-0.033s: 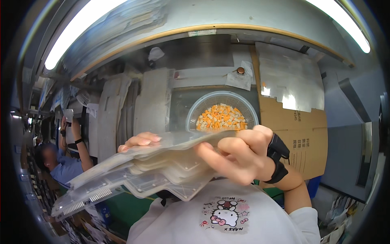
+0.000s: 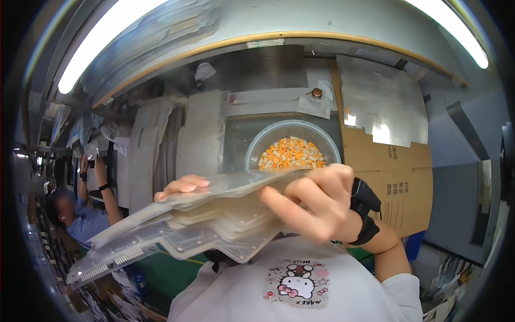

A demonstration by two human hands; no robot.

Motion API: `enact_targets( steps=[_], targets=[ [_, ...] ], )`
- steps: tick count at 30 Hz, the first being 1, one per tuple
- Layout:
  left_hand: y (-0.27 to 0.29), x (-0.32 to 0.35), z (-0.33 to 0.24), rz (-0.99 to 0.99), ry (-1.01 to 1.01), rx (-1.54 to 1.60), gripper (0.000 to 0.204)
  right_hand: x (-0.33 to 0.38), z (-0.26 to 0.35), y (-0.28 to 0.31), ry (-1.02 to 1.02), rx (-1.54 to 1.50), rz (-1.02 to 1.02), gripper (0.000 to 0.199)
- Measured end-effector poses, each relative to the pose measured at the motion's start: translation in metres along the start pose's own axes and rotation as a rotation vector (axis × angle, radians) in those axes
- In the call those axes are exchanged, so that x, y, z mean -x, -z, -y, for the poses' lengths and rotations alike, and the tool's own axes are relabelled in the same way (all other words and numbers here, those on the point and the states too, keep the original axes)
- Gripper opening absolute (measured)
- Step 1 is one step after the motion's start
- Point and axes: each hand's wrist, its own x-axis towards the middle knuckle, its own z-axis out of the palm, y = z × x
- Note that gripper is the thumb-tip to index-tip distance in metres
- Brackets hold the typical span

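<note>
On the worktop (image 2: 236, 137) sits a basket (image 2: 292, 123) of orange-and-white pieces (image 2: 292, 153); nearer, the left hand (image 2: 182, 187) grasps a raised stack of clear sheets (image 2: 214, 212), whose right end the right hand (image 2: 317, 205) touches, its grip unclear.

Pieces (image 2: 292, 154) lie in a basket (image 2: 294, 123) on the surface (image 2: 236, 134); toward its right edge a panel (image 2: 381, 102) rests on cardboard (image 2: 405, 188); stacked sheets (image 2: 214, 209) are over its near edge.

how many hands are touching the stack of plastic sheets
2: the left hand, its fingers over the far edge of the plastic sheets, and the right hand, at their right end. Anything behind the sheets is hidden.
</note>
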Motion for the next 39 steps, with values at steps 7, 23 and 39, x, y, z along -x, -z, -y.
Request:
enact_targets(
  steps=[7,23,39],
  targets=[
    [0.009,-0.005,-0.009,0.073,0.055,-0.051,0.033,0.017,0.020,-0.013,-0.405,-0.438,0.167,0.023],
    [0.016,0.002,0.007,0.130,-0.031,-0.001,0.035,0.028,0.032,-0.023,-0.744,-0.712,0.129,0.020],
    [0.038,0.043,-0.019,-0.313,0.052,0.427,0.044,0.156,-0.043,0.004,-0.761,-0.248,0.828,0.037]
  ],
)
